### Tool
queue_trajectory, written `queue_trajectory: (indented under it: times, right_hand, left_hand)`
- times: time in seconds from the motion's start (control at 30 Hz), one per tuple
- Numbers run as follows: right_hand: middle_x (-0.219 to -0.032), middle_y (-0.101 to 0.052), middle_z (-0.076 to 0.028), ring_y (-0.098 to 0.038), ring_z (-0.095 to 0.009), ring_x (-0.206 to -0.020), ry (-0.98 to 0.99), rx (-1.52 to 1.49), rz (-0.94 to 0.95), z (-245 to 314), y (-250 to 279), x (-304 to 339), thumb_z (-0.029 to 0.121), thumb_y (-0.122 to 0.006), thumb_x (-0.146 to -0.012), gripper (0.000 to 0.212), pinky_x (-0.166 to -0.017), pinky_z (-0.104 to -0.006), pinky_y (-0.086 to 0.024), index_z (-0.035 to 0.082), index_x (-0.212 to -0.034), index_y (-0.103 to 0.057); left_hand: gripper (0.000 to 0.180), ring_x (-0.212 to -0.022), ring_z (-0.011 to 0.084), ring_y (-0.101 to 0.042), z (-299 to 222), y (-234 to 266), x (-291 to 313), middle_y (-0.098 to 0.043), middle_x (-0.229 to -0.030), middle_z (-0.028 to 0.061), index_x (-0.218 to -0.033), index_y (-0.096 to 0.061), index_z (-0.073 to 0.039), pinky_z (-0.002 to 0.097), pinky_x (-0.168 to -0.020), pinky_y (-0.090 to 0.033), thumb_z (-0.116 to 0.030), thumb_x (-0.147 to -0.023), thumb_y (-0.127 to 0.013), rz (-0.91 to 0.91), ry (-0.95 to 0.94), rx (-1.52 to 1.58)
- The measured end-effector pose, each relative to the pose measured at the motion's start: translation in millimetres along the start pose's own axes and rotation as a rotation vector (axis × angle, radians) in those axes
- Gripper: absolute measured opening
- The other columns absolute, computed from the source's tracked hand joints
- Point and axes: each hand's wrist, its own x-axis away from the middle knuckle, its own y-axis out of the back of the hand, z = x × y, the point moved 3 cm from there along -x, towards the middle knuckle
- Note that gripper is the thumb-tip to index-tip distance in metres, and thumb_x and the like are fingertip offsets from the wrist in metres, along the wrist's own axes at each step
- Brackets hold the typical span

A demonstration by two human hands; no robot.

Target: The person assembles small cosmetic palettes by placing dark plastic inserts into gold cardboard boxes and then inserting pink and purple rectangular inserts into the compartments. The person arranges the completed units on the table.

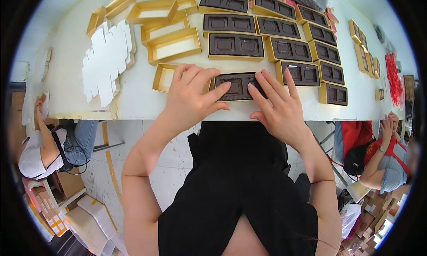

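A dark brown plastic insert tray (234, 88) with moulded recesses sits in a shallow gold cardboard box near the table's front edge. My left hand (189, 93) rests on its left end, fingers apart, index finger laid on the tray. Over the right end lies my right hand (279, 102), fingers spread, fingertips touching the tray and its edge. How far down the tray sits is partly hidden by my hands. Just left of my left hand is an open gold box (163, 78) without a tray, partly covered by that hand.
Gold boxes with brown trays (235, 46) stand in rows ahead and right. Several gold boxes without trays (173, 44) stand at left, beside a stack of white die-cut card (104, 62). Red shredded filler (393, 80) lies far right. People sit at both sides.
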Motion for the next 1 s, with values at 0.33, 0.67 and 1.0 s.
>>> queue_trajectory:
  times: [0.33,0.67,1.0]
  right_hand:
    - [-0.144,-0.047,-0.018,-0.043,-0.036,-0.136,-0.021,0.11,-0.068,-8,-23,-14,0.021,-0.068,-0.081,0.066,-0.114,-0.0564,-0.03,-0.004,-0.138,-0.048]
    - [-0.154,-0.036,-0.014,-0.028,-0.036,-0.146,-0.039,-0.011,0.005,-27,-12,-31,0.051,-0.068,-0.08,0.083,-0.115,-0.0662,-0.015,0.004,-0.144,-0.044]
    - [-0.154,-0.037,-0.014,-0.029,-0.036,-0.145,0.023,-0.022,-0.05,-25,-1,-32,0.053,-0.066,-0.082,0.08,-0.112,-0.0695,-0.017,0.005,-0.143,-0.045]
  left_hand:
    - [0.091,-0.116,0.0307,-0.047,27,4,-2,-0.051,-0.125,0.011,-0.14,-0.05,-0.009,0.0458,-0.098,-0.036,-0.063,-0.071,-0.07,-0.094,0.253,-0.191]
    - [0.077,-0.148,0.0442,-0.012,77,29,-16,-0.018,-0.161,0.0194,-0.153,-0.03,-0.005,0.0552,-0.117,-0.018,-0.041,-0.093,-0.062,0.003,0.237,-0.09]
    - [0.07,-0.14,0.0334,-0.037,214,63,-54,-0.045,-0.149,0.0092,-0.146,-0.045,-0.015,0.0465,-0.113,-0.033,-0.026,-0.083,-0.074,0.252,0.427,-0.103]
